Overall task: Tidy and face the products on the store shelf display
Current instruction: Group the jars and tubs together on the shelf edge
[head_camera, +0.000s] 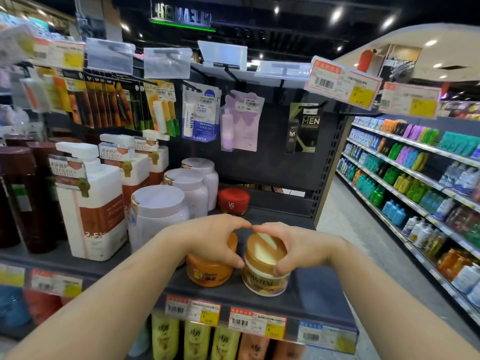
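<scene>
Two hair-mask jars stand side by side near the front edge of the dark grey shelf (319,294). My left hand (218,237) covers the top of the orange jar (207,272) and grips it. My right hand (293,248) holds the gold lid of the white Pantene jar (265,279), which tilts slightly towards me. The fingertips of both hands almost meet above the jars. A red VS jar (233,201) sits further back on the same shelf.
Three white round-lidded tubs (158,216) and tall white pump bottles (91,203) stand to the left. Lip balms hang on pegs (197,113) above. Price tags (257,322) line the shelf front. An aisle with stocked shelves (415,183) runs to the right.
</scene>
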The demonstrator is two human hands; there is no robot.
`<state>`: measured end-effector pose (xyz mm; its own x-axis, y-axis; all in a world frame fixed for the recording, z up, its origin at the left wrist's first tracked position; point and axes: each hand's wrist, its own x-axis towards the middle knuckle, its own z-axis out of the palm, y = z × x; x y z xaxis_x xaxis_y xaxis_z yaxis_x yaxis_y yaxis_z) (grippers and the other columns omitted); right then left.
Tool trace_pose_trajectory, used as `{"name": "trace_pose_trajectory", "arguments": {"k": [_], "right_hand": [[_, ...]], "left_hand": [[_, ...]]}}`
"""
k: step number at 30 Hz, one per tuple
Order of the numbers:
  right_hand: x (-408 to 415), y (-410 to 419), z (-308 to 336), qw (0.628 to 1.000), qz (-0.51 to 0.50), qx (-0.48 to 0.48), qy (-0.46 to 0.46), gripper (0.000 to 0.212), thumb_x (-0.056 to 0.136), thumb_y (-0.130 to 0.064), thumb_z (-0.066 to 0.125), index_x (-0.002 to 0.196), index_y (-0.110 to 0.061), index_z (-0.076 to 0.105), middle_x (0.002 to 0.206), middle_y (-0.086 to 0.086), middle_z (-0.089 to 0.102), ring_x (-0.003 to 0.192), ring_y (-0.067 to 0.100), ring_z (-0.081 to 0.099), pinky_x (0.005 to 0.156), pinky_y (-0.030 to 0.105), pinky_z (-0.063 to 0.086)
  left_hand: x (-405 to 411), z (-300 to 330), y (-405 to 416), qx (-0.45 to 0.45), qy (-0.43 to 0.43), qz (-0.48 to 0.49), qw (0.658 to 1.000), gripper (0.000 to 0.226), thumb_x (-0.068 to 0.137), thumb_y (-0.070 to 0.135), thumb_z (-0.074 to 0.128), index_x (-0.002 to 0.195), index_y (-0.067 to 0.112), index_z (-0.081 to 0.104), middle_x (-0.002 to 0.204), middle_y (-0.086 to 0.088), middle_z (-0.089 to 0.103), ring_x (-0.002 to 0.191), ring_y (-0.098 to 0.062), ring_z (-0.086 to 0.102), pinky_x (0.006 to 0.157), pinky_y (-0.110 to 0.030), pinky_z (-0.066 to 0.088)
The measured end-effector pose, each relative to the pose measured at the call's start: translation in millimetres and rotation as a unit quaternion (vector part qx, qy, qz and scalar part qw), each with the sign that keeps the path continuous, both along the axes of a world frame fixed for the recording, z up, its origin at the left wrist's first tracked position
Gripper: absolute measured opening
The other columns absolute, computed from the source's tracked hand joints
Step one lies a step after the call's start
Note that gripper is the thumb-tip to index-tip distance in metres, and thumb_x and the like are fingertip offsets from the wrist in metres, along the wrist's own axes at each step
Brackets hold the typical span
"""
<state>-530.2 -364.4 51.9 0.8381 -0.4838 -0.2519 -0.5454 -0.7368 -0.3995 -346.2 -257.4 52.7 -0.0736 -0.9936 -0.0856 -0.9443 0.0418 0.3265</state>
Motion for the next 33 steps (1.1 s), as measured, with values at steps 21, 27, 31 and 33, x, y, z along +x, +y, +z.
{"name": "trace_pose_trajectory", "arguments": {"k": [21,27,31,33], "right_hand": [[3,-15,-6,0.996,0.069,0.047,-0.012,0.103,0.072,-0.018,0.079,0.151,-0.035,0.015,0.141,-0.013,0.035,0.127,0.007,0.039,0.105,0.026,0.039],[3,-24,4,0.995,-0.005,-0.082,0.051,0.099,0.072,-0.043,0.078,0.151,-0.027,0.020,0.150,-0.002,0.034,0.132,0.016,0.039,0.108,0.028,0.035],[7,-25,16,0.943,-0.213,-0.154,0.204,0.099,0.073,-0.087,0.034,0.142,-0.016,0.043,0.138,0.009,0.054,0.124,0.031,0.053,0.105,0.041,0.041],[5,-26,15,0.941,-0.242,-0.105,0.211,0.096,0.074,-0.088,0.028,0.117,-0.008,0.060,0.098,0.014,0.069,0.089,0.031,0.069,0.091,0.037,0.052]], "left_hand": [[0,-12,1,0.009,0.059,0.058,0.996,0.082,0.082,0.037,0.067,0.150,0.027,0.024,0.151,0.006,0.033,0.135,-0.013,0.036,0.107,-0.027,0.034],[-3,-12,6,-0.010,0.055,0.082,0.995,0.076,0.084,0.040,0.066,0.148,0.033,0.025,0.154,0.008,0.029,0.138,-0.013,0.032,0.106,-0.026,0.030],[-4,-13,7,-0.018,0.057,0.089,0.994,0.072,0.086,0.038,0.065,0.147,0.033,0.027,0.153,0.010,0.030,0.137,-0.012,0.032,0.102,-0.022,0.028],[-5,-13,7,-0.013,0.062,0.094,0.994,0.072,0.086,0.039,0.065,0.147,0.035,0.027,0.153,0.010,0.029,0.137,-0.013,0.032,0.105,-0.027,0.031]]}}
